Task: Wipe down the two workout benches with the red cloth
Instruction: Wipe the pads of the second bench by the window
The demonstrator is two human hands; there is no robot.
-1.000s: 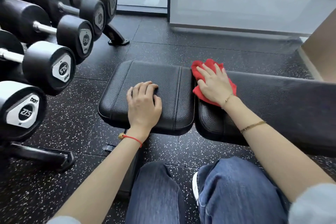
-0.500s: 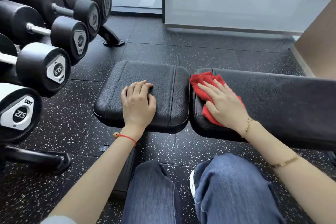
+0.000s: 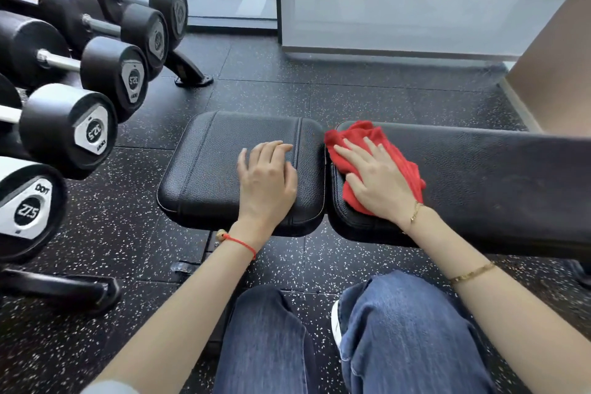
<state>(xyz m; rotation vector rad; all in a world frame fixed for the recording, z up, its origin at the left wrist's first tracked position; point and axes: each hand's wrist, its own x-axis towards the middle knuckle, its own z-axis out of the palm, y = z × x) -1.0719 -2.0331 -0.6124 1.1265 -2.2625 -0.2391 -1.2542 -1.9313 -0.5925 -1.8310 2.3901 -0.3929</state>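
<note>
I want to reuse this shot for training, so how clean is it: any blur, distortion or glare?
Head view: the hands, red cloth and bench pads look sharp; wide-angle bending curves the dumbbells at the left edge; daylight through the glass wall washes out the top, with soft sheen on the long pad, no harsh glare.

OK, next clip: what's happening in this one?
A person is wiping a black workout bench. The right hand presses a red cloth flat onto the long pad, at its end next to the gap. The left hand rests on the seat pad, fingers loosely curled, holding nothing. A rack of dumbbells stands to the left on the speckled floor.
</note>
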